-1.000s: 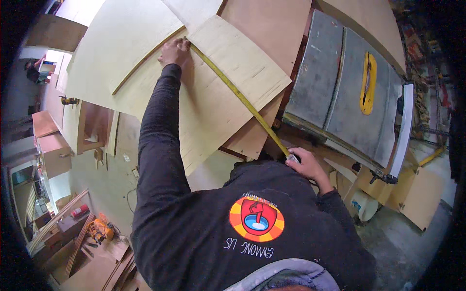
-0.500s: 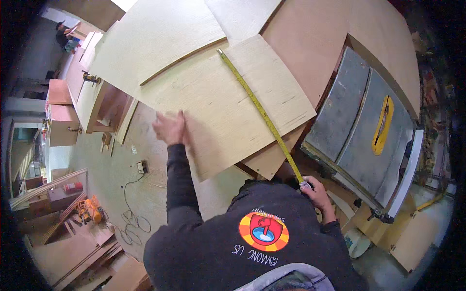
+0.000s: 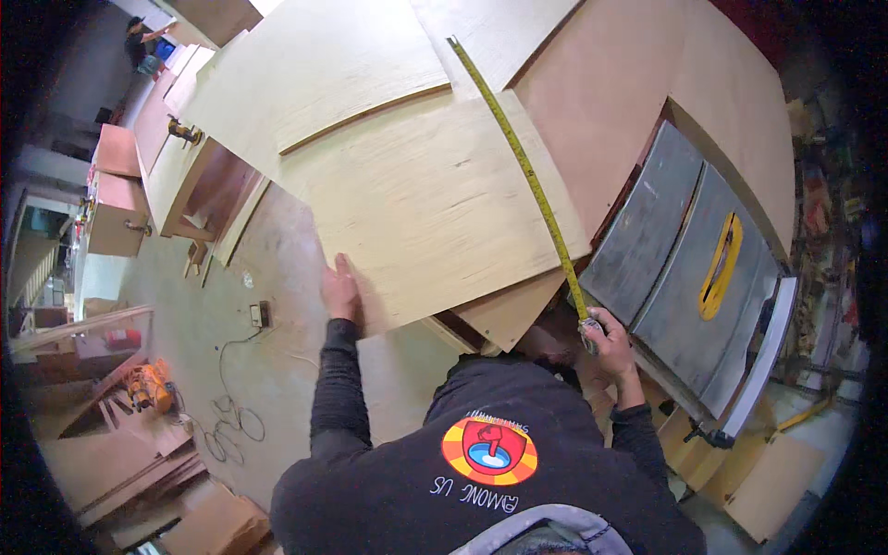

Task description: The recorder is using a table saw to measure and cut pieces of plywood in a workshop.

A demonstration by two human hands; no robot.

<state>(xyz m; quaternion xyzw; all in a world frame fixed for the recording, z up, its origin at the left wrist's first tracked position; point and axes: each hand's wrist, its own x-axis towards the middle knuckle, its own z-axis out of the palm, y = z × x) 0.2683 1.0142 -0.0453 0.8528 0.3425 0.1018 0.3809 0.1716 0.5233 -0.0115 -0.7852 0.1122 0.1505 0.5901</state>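
The left hand [image 3: 341, 289] lies flat and open on the near edge of the big wood board [image 3: 421, 199]. The fingers are spread and press down a little. The right hand [image 3: 606, 338] is closed around the case of the yellow tape measure [image 3: 527, 171], low by the person's chest. The tape runs out long and straight from that hand, up across the right side of the board, and its far end reaches the boards behind. The board lies on top of other boards, just beside the gray saw table [image 3: 675, 250] with the yellow plate [image 3: 719, 265].

To measure well, I think the tape has to lie flat on the wood with no bend or twist. It looks best to keep it in line with the board's right edge, not slanted, or the number will come out too big. The left hand can hold the board so it does not slide. I cannot tell if the far tip of the tape is hooked on an edge, so that is worth a look before reading.
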